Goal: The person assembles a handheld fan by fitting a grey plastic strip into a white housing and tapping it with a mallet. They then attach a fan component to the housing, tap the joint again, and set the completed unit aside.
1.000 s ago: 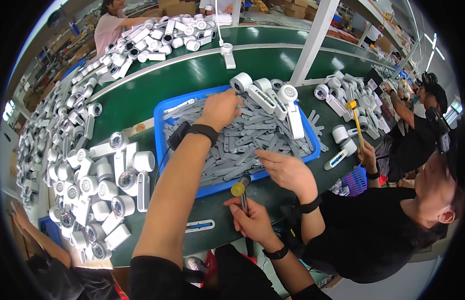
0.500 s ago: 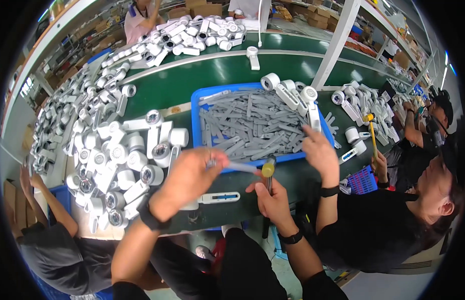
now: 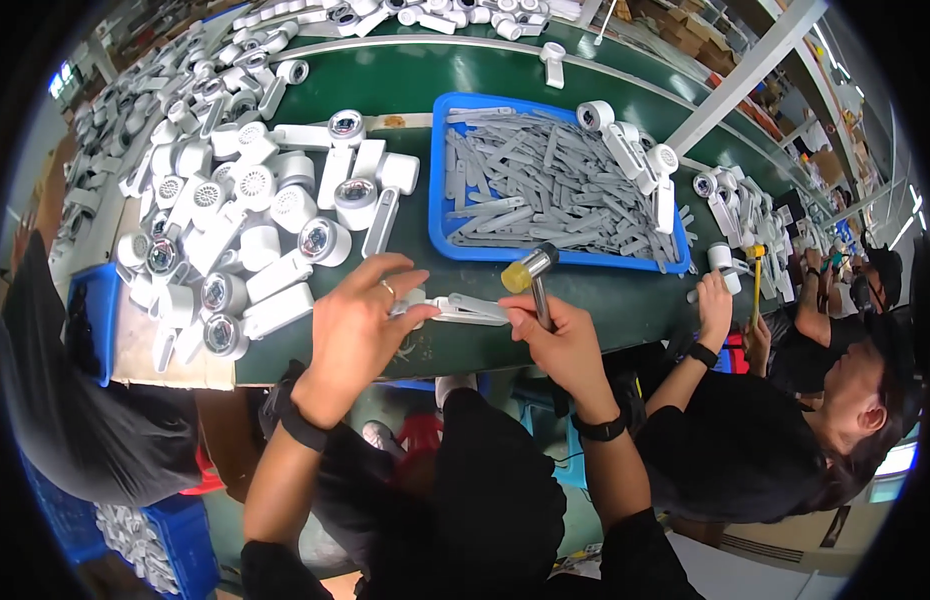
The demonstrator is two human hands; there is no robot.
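Note:
In my right hand (image 3: 563, 350) is a mallet (image 3: 530, 268) with a clear yellow face and a metal middle, its head tilted up over the bench. The thumb of that hand also touches the right end of a grey plastic strip (image 3: 482, 307). This strip lies slantwise along the handle of a white handheld fan (image 3: 455, 316). My left hand (image 3: 357, 325) is closed at the fan's left part, thumb and fingertips at the handle, and covers most of the fan's head. Whether the strip sits inside the handle's recess, I cannot tell.
Beyond my hands stands a blue tray (image 3: 575, 262) heaped with grey strips, several white fans on its right rim. A big pile of white fans (image 3: 255, 190) covers the left side. At the right, a co-worker's hand (image 3: 715, 308) touches a fan; a yellow hammer (image 3: 756, 265) is beside it.
The grey strip, held up in my left hand before, is down at the fan's handle. My view has shifted. The co-worker's hand has moved from the tray to the right.

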